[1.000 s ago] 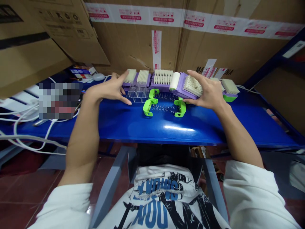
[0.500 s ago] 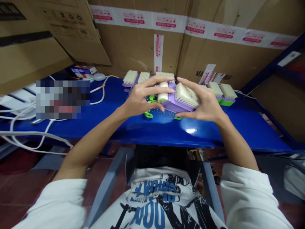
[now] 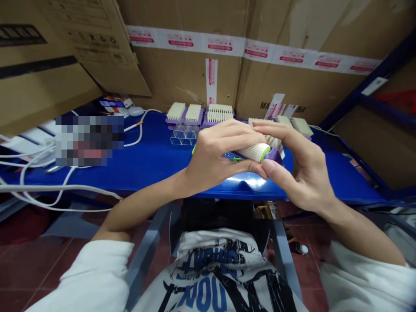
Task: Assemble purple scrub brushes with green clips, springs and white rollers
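Head view: two bare hands share one purple brush (image 3: 275,157), which sits between them above the blue surface (image 3: 156,160). Left hand (image 3: 224,151) has its fingers laid over the single white ribbed roller (image 3: 255,152) of that brush, thumb underneath, so it is grasping the roller side. Right hand (image 3: 299,162) curls round the opposite side of the brush, thumb pressed near the roller's green-trimmed end, fingers arched over the far side; it too is gripping. Beyond the left hand stand three pale bristle blocks (image 3: 193,112) on purple bases, and just in front of them, up and left of its knuckles, one clear plastic piece (image 3: 184,135) with compartments. Past the right hand's fingers, at least three more bristle blocks (image 3: 302,126) show, partly hidden. Two bits of green plastic (image 3: 236,159) peek out, one below the left hand's fingers, one at its outer edge; most of each is covered.
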Demonstrator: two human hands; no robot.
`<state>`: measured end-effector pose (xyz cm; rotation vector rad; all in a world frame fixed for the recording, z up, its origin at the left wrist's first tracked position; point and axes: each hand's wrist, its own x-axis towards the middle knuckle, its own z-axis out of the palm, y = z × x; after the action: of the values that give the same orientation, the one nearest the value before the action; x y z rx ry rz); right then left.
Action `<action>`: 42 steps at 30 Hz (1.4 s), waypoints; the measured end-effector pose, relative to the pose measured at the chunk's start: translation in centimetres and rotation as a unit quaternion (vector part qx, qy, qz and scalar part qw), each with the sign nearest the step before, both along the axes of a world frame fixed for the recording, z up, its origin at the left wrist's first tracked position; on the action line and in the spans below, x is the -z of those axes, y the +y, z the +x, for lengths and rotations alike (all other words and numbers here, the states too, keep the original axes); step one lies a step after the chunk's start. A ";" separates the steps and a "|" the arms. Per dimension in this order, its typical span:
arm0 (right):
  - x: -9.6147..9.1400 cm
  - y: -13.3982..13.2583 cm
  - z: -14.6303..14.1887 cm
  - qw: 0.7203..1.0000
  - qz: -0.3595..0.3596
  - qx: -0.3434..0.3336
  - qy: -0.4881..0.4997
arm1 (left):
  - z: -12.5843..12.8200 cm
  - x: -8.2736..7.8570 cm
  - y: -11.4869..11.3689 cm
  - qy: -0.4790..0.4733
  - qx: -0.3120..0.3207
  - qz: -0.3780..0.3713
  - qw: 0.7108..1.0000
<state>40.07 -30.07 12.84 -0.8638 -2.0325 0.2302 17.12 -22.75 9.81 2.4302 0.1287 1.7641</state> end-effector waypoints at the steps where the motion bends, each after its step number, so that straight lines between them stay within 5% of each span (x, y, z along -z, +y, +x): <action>1: -0.4 -0.6 -0.3 1.000 -0.013 0.015 -0.006 | 0.2 0.0 -0.3 0.002 -0.007 0.001 1.000; 6: -2.1 -1.6 0.4 0.995 -0.083 0.037 -0.034 | 1.0 0.5 -1.1 0.015 -0.050 0.001 0.999; 13: -3.0 0.3 2.2 0.990 -0.117 0.080 -0.022 | 4.0 1.0 0.2 0.097 -0.138 -0.044 0.985; 30: -1.8 4.9 3.2 0.976 -0.121 0.152 -0.099 | 6.3 3.3 2.7 0.138 -0.134 -0.143 0.971; 37: 1.5 6.4 5.6 0.984 -0.160 0.026 -0.076 | 5.7 4.2 5.8 0.042 -0.044 -0.216 0.975; 42: 4.6 7.1 7.4 0.977 -0.174 0.068 -0.104 | 4.9 3.7 6.7 0.032 -0.020 -0.246 0.969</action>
<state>47.51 -22.96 8.25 -1.2872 -2.1484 0.4438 22.02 -16.01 6.09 2.1295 0.5534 1.4468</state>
